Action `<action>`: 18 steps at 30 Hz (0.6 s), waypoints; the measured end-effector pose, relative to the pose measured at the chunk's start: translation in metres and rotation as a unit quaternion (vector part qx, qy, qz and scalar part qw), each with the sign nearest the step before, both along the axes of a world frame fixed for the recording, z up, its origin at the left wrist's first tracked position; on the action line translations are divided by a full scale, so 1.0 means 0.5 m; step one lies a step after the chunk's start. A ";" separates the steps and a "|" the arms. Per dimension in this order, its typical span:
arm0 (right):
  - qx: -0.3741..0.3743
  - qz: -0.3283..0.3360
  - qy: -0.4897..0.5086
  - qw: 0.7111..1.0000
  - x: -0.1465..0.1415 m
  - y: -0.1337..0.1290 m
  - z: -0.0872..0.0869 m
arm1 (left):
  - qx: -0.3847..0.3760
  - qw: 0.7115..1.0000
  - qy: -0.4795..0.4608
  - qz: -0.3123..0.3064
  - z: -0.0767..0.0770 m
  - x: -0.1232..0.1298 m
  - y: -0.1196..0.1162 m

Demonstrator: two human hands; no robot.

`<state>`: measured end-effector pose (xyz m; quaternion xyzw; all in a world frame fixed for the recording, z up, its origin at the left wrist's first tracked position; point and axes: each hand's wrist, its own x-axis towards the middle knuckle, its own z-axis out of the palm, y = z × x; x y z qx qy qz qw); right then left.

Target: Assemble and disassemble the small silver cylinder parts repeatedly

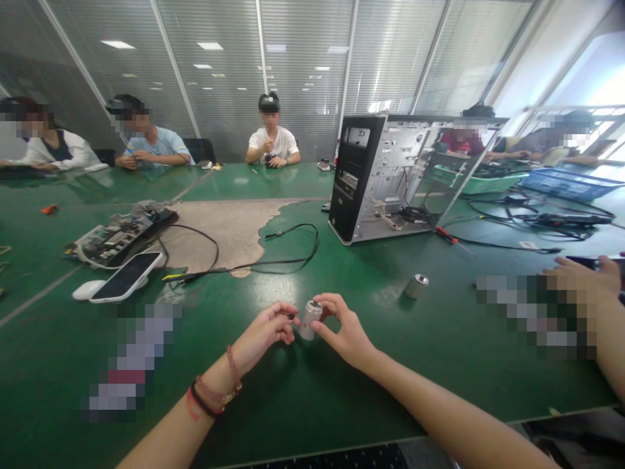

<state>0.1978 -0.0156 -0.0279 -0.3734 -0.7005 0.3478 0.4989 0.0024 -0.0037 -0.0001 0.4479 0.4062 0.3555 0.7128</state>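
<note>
I pinch a small metal cylinder point(310, 320) between my left fingers point(284, 318) and right fingers point(332, 314), both closed on its sides.

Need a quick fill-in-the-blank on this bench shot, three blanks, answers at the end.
The person's right hand wears none of the red and black cord bracelets; those circle the ____ wrist. A small silver metal cylinder stands at the right hand's fingers, while a matching silver metal cylinder lies on its ____ on the green-topped table. The open computer tower has a ____ front panel.

Missing words: left; side; black.
</note>
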 end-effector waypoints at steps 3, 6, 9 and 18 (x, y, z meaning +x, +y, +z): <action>0.127 -0.012 -0.097 0.987 0.007 0.000 -0.005 | 0.017 1.000 0.008 -0.006 -0.001 -0.001 0.001; 0.168 -0.012 -0.134 0.977 0.007 0.002 -0.009 | 0.063 0.997 0.018 -0.027 -0.003 -0.004 0.004; 0.162 -0.027 -0.142 0.976 0.005 0.004 -0.014 | 0.121 0.990 0.044 -0.059 -0.009 -0.006 0.009; 0.106 -0.013 -0.159 0.982 -0.002 0.006 -0.023 | 0.280 0.935 0.207 -0.064 -0.010 0.001 -0.003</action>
